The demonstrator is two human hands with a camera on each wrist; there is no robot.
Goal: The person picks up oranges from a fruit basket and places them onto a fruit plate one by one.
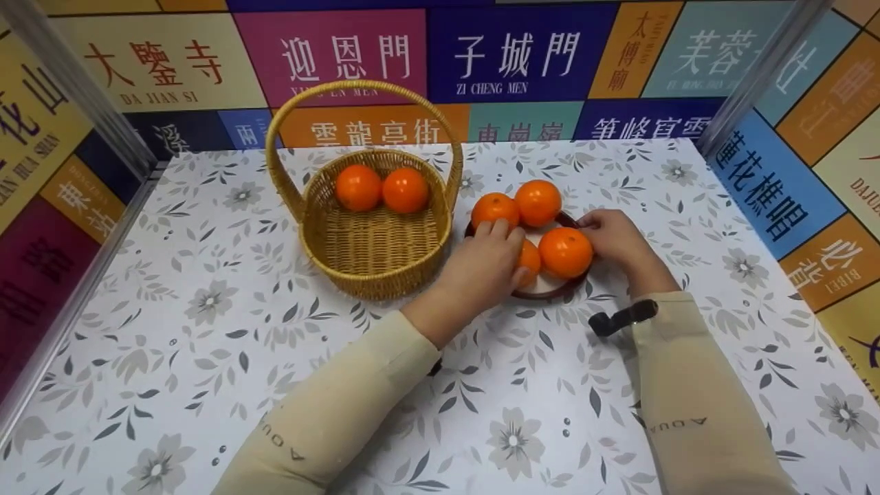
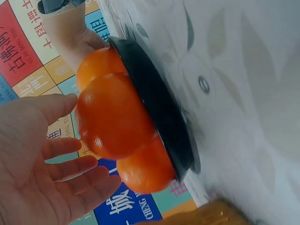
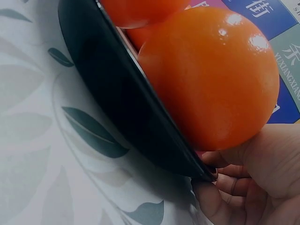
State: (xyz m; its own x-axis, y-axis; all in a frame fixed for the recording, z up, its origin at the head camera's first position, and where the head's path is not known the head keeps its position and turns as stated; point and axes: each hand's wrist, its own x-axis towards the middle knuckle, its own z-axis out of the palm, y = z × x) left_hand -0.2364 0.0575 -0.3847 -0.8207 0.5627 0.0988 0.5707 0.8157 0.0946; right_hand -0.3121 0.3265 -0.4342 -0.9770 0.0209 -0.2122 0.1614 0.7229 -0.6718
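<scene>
Several oranges (image 1: 565,252) lie on a dark round plate (image 1: 550,294) with a pale inside. My left hand (image 1: 483,265) is over the plate's left side, at the near-left orange (image 1: 528,261), which it partly covers. In the left wrist view the left hand's fingers are spread and only loosely bent, with the thumb tip beside an orange (image 2: 112,117). On the plate's right side, my right hand (image 1: 615,240) pinches the rim. The right wrist view shows the thumb and fingers of that right hand (image 3: 253,173) at the plate's edge (image 3: 122,103), against an orange (image 3: 215,79).
Left of the plate stands a wicker basket (image 1: 378,282) with a tall arched handle (image 1: 361,86). Two oranges (image 1: 359,188) sit at its back. A floral cloth (image 1: 275,385) covers the table, and panels with printed characters (image 1: 330,55) wall the back and sides.
</scene>
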